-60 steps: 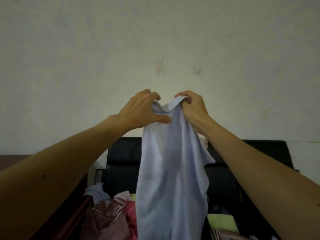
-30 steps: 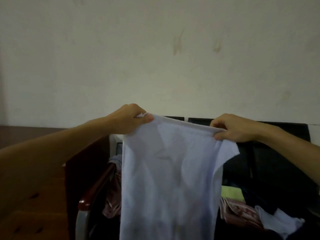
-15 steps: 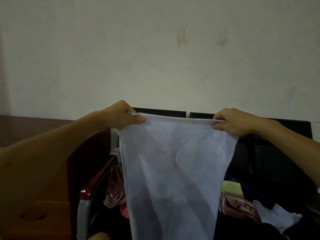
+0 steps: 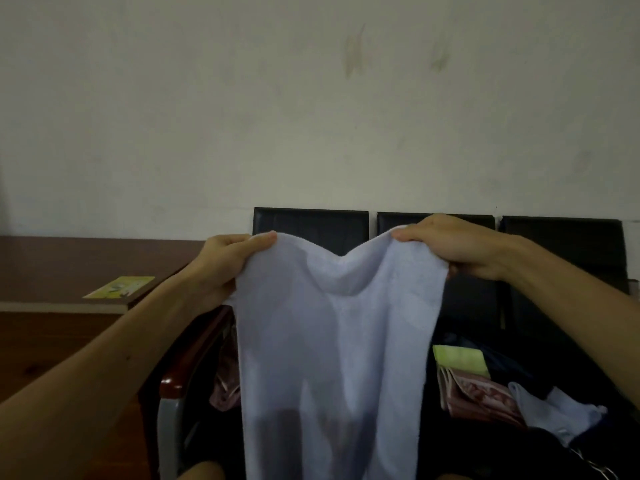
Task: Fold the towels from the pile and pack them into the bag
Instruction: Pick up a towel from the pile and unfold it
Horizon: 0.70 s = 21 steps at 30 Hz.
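Observation:
A pale lavender towel (image 4: pixel 332 344) hangs in front of me, spread wide and reaching past the bottom of the view. My left hand (image 4: pixel 225 261) pinches its top left corner and my right hand (image 4: pixel 460 247) grips its top right corner. The top edge sags in a dip between them. Behind the towel, on black seats, lie more towels: a lime green one (image 4: pixel 459 360), a dusty pink patterned one (image 4: pixel 485 398), a light blue one (image 4: pixel 557 410), and a pink one (image 4: pixel 225 386) on the left. No bag is clearly visible.
A row of black chairs (image 4: pixel 554 271) stands against a pale wall. A red-brown armrest on a grey frame (image 4: pixel 188 362) is at the left. Further left is a brown wooden desk (image 4: pixel 52 271) with a yellow-green booklet (image 4: pixel 119 287) on it.
My hands started together at the towel's top, then pulled apart and stretched it wide. Now they are lower and the top edge has slackened into a dip.

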Tool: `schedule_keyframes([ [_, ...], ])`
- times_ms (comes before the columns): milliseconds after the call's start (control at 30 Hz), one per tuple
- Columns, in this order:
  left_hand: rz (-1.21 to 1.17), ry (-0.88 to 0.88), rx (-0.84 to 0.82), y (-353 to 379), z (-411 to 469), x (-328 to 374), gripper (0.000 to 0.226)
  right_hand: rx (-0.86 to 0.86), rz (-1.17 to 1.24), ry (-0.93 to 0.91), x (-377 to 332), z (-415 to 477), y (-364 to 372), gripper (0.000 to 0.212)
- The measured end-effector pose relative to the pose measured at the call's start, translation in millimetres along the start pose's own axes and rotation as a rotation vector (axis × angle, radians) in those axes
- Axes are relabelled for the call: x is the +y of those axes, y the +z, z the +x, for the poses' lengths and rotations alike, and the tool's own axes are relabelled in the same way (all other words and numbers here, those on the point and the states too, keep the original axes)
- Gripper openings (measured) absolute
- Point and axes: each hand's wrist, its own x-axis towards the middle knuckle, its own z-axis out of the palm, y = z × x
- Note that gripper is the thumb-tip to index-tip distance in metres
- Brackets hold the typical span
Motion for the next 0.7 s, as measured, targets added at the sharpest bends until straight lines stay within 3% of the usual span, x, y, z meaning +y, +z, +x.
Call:
schedule_keyframes([
  [367,-0.019,-0.041,-0.160,47.3,-27.2,24.8,0.035,0.021,0.417,0.022,-21.9,-13.5,38.1,0.022],
  [500,-0.078,0.001,-0.248,59.7,-34.1,27.8,0.030,-0.003,0.435,0.008,-28.6,-14.1,50.7,0.024],
  [700,0.026,0.151,-0.296,64.0,-34.6,26.0,0.026,-0.044,0.456,0.023,-32.8,-11.7,60.4,0.030],
])
